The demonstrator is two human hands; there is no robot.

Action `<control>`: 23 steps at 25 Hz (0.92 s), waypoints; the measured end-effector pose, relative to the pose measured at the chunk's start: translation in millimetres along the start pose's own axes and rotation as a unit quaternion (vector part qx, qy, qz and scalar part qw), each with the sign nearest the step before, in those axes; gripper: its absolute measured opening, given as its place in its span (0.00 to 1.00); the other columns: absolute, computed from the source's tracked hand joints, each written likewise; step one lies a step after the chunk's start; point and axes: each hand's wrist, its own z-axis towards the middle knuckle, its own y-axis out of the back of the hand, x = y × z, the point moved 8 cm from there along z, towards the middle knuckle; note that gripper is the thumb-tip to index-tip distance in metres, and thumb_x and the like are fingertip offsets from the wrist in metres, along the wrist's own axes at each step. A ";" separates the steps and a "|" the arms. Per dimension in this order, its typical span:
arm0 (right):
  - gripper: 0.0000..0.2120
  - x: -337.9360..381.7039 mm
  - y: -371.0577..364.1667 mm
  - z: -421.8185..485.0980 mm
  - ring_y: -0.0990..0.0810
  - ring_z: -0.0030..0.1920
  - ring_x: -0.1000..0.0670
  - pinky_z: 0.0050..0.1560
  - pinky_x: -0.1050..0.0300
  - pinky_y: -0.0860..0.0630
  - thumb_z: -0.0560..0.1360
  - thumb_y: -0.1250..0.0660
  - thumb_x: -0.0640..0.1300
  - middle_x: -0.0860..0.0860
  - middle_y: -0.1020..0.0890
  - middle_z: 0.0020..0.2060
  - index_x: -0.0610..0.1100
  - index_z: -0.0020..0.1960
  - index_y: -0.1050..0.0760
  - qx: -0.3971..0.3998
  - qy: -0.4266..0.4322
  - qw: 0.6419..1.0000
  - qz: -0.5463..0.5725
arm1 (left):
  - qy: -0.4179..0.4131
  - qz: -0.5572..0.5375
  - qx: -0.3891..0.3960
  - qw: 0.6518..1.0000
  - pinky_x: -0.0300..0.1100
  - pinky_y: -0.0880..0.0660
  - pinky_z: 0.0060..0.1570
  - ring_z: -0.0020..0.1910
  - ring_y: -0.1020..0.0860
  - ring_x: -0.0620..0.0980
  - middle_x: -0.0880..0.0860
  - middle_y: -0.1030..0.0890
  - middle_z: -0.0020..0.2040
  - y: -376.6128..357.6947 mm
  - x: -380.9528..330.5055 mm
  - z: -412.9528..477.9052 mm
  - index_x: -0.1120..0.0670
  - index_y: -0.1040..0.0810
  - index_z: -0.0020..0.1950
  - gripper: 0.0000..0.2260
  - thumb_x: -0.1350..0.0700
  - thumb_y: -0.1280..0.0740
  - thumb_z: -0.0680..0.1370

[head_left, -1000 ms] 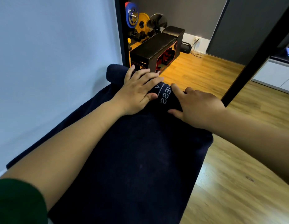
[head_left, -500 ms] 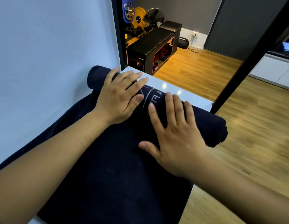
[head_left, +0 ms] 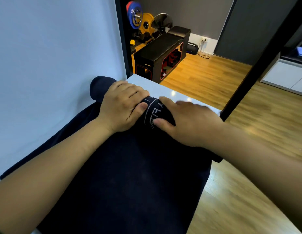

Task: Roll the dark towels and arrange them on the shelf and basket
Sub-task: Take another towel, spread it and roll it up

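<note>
Head view: a dark towel lies spread on a white top beside a pale wall. Its far end is wound into a roll and the flat rest runs back toward the person. The left hand grips the roll, fingers curled over it and thumb on the near side. The right hand lies over the roll just beside it, thumb pressed to the near face. It is motion-blurred, so I cannot tell whether its fingers curl round or lie flat. White lettering shows on the roll between the hands. The step looks like rolling, with much cloth left to take up. To do it well, press evenly with both hands so the roll stays tight. Draw it straight back so the ends stay flush and do not cone, and smooth the flat part ahead of each turn.
</note>
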 end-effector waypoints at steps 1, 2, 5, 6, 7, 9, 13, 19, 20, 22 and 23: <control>0.39 2.1 -9.8 0.8 0.23 0.58 0.43 0.46 0.51 0.30 0.74 0.49 0.74 0.48 0.25 0.62 0.56 0.77 0.53 0.019 0.002 1.000 0.005 | -0.008 -0.004 0.005 1.000 0.52 0.32 0.61 0.50 0.21 0.56 0.53 0.18 0.50 -2.8 1.4 1.5 0.57 0.20 0.55 0.23 0.46 0.50 0.82; 0.41 6.1 -17.4 -0.3 0.22 0.57 0.42 0.44 0.50 0.29 0.73 0.49 0.75 0.47 0.26 0.62 0.55 0.77 0.56 0.026 0.009 1.000 0.006 | -0.010 -0.007 0.010 1.000 0.53 0.33 0.64 0.51 0.21 0.56 0.54 0.18 0.50 -5.9 5.1 3.7 0.58 0.20 0.55 0.24 0.46 0.51 0.82; 0.42 6.0 -21.9 -4.2 0.21 0.54 0.40 0.43 0.49 0.25 0.74 0.48 0.74 0.45 0.27 0.63 0.54 0.78 0.59 0.011 0.004 1.000 0.015 | 0.094 -0.009 -0.018 0.995 0.58 0.43 0.73 0.56 0.21 0.55 0.54 0.17 0.53 -6.6 36.5 3.0 0.57 0.18 0.55 0.22 0.48 0.50 0.81; 0.42 3.8 -19.3 -3.4 0.21 0.53 0.40 0.43 0.49 0.24 0.74 0.48 0.74 0.45 0.27 0.63 0.53 0.78 0.59 0.001 -0.002 1.000 0.017 | 0.144 -0.009 -0.029 0.989 0.59 0.47 0.74 0.59 0.22 0.54 0.53 0.17 0.55 -5.8 48.1 0.6 0.56 0.18 0.57 0.22 0.49 0.50 0.81; 0.41 3.3 -17.9 -3.1 0.20 0.53 0.40 0.43 0.49 0.24 0.75 0.48 0.73 0.44 0.27 0.63 0.53 0.78 0.59 -0.004 -0.006 1.000 0.016 | 0.177 -0.008 -0.030 0.984 0.60 0.50 0.75 0.62 0.24 0.53 0.52 0.18 0.58 -7.3 55.1 -2.3 0.55 0.19 0.59 0.22 0.50 0.51 0.81; 0.40 8.5 -20.2 -3.4 0.21 0.53 0.40 0.40 0.50 0.28 0.76 0.46 0.71 0.43 0.27 0.63 0.51 0.78 0.58 -0.013 -0.012 1.000 -0.004 | 0.197 -0.007 -0.022 0.980 0.62 0.54 0.75 0.69 0.28 0.53 0.52 0.21 0.64 -12.3 58.4 -4.8 0.54 0.22 0.64 0.23 0.50 0.53 0.82; 0.39 30.8 -21.5 -11.4 0.25 0.54 0.39 0.42 0.50 0.35 0.79 0.45 0.64 0.40 0.28 0.61 0.47 0.79 0.59 -0.053 -0.030 0.996 -0.057 | 0.174 -0.018 -0.043 0.984 0.62 0.56 0.75 0.71 0.30 0.56 0.56 0.23 0.66 -2.6 53.5 -5.6 0.58 0.26 0.67 0.23 0.48 0.53 0.84; 0.36 51.1 -36.1 -27.2 0.24 0.48 0.36 0.44 0.44 0.28 0.79 0.45 0.60 0.34 0.26 0.57 0.41 0.79 0.48 -0.110 -0.020 0.972 -0.207 | 0.057 -0.023 -0.029 0.998 0.57 0.36 0.69 0.61 0.21 0.54 0.54 0.18 0.61 9.7 31.4 -11.0 0.56 0.19 0.61 0.23 0.48 0.50 0.83; 0.35 51.0 -37.0 -28.7 0.24 0.49 0.36 0.44 0.44 0.27 0.79 0.46 0.59 0.33 0.26 0.58 0.41 0.79 0.47 -0.126 0.005 0.971 -0.202 | 0.046 -0.018 -0.029 0.998 0.57 0.34 0.68 0.61 0.21 0.54 0.54 0.18 0.61 10.0 29.5 -11.2 0.56 0.19 0.61 0.23 0.48 0.50 0.83; 0.34 44.2 -31.4 -28.7 0.24 0.47 0.37 0.42 0.45 0.27 0.78 0.45 0.60 0.34 0.25 0.58 0.42 0.78 0.43 -0.142 0.039 0.974 -0.170 | 0.007 -0.004 -0.032 0.999 0.56 0.32 0.66 0.60 0.21 0.56 0.55 0.18 0.60 10.5 20.5 -12.1 0.57 0.19 0.61 0.23 0.48 0.49 0.83; 0.35 40.3 -28.2 -27.6 0.23 0.46 0.38 0.41 0.46 0.27 0.78 0.43 0.61 0.35 0.24 0.57 0.43 0.78 0.42 -0.141 0.047 0.976 -0.157 | -0.015 0.002 -0.032 0.999 0.55 0.32 0.64 0.58 0.20 0.57 0.55 0.18 0.59 11.1 15.7 -12.4 0.58 0.19 0.61 0.23 0.48 0.49 0.83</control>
